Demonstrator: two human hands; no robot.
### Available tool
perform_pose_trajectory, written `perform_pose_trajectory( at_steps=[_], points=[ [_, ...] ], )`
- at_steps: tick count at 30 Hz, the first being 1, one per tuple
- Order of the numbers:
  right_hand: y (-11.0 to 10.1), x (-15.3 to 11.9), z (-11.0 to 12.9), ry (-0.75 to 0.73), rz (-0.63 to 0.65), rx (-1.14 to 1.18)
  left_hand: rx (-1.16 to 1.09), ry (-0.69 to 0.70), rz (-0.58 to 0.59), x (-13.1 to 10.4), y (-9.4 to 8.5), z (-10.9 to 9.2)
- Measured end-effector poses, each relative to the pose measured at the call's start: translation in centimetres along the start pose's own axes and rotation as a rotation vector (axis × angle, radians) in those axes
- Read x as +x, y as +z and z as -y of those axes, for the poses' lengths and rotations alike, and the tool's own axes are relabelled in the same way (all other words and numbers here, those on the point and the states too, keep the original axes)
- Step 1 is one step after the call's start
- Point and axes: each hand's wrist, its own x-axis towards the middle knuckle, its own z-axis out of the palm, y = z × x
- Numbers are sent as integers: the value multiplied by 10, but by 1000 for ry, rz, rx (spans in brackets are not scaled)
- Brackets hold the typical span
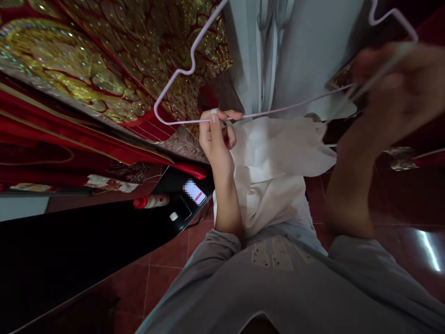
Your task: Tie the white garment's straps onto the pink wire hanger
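Note:
A pale pink-lilac hanger [173,82] stretches across the view, its long lower bar running from left to right. My left hand [217,130] is closed around that bar near its left end, thumb and fingers pinching it. At the right end of the hanger is my right hand [399,88], smeared by motion; its fingers cannot be made out. A thin pale streak crosses it, perhaps a strap or cord. Between my forearms, a thin white cloth [271,148] hangs just below the bar, in loose folds; how it is attached is hidden.
Red and gold sequined garments [104,69] hang close on the left. Pale grey drapes [309,51] stand ahead. A black table [86,236] at lower left bears a lit phone [196,192], a red-capped bottle [153,201] and a small white case [174,216]. The floor [167,250] is red tile.

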Motion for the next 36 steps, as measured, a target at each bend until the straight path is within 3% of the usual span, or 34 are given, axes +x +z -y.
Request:
perform_pose_trajectory(
  at_steps=[1, 2, 4, 9, 15, 17, 21, 24, 29, 33, 36],
  points=[
    [16, -7, 2, -87, 18, -36, -12, -6, 1, -2, 1, 0],
    [29, -14, 4, -180, 159, -178, -24, -15, 2, -3, 3, 0],
    [46, -22, 7, -252, 291, -292, -44, -39, 1, -7, 5, -3],
    [43, -26, 14, -225, 319, -400, -27, -61, -36, -7, -2, -5],
    [40, -27, 13, -191, 285, -407, 225, 211, -504, 0, -31, 9],
    [40, -28, 13, -178, 297, -411, 291, 324, -543, 4, -40, 9],
    [38, -29, 11, -235, 287, -449, 342, 455, -367, 19, -57, -1],
    [38, -30, 9, -311, 267, -406, 366, 454, -201, 32, -67, -14],
    [41, -34, 8, -273, 282, -479, 327, 164, -30, 51, -61, -52],
    [42, -38, 6, -306, 283, -503, 357, -66, 19, 63, -40, -81],
    [42, -40, 2, -364, 261, -481, 384, -216, 2, 67, -28, -89]
  ],
)
